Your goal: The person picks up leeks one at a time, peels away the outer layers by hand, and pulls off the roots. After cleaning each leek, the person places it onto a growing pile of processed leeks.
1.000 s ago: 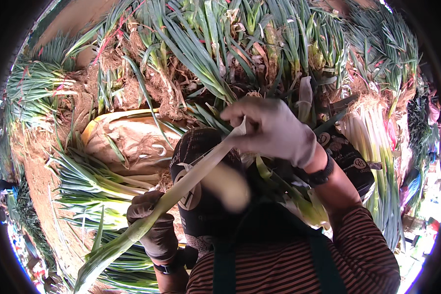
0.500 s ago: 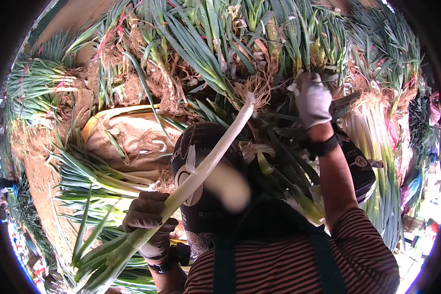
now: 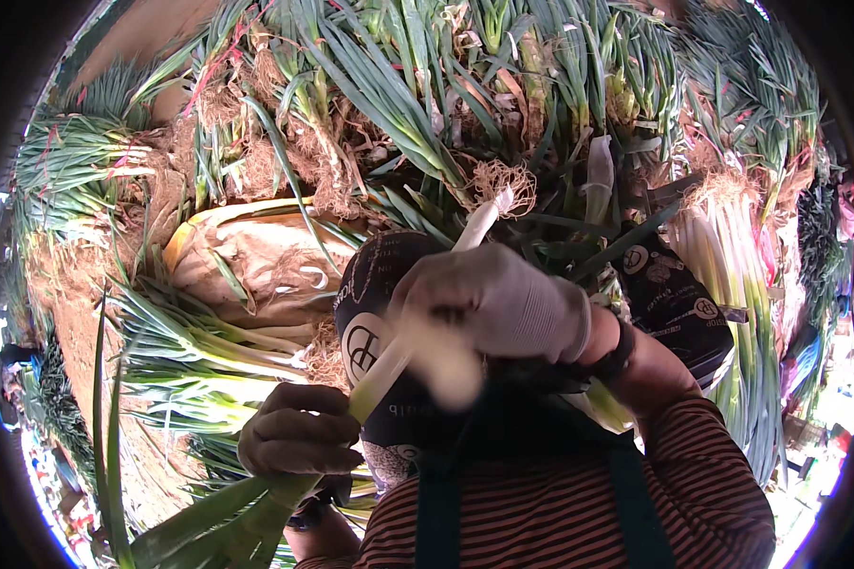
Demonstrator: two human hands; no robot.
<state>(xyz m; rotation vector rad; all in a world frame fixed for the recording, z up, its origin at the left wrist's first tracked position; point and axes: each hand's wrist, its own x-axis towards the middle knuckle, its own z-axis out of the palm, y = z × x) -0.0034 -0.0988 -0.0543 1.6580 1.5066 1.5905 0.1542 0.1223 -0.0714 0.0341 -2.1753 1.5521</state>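
A long leek (image 3: 473, 229) with a white stalk and a tuft of pale roots runs slantwise across my lap. My left hand (image 3: 292, 438), in a dirt-stained glove, grips it low down where the white turns to green leaves. My right hand (image 3: 503, 305), in a pale glove, is closed around the middle of the white stalk, blurred with motion. The root end (image 3: 505, 182) pokes out above my right hand. Below the hands are my dark patterned trouser knees (image 3: 378, 284) and striped shirt.
Heaps of earthy leeks (image 3: 399, 85) fill the ground ahead. Cleaned white-stalked leeks (image 3: 209, 351) lie at my left, another bundle (image 3: 731, 256) stands at the right. A tan sack (image 3: 256, 256) lies beside my left knee.
My right hand has come back from the leek pile ahead and closed on the stalk. The leek's root end has tilted slightly more upright; my left hand kept its grip.
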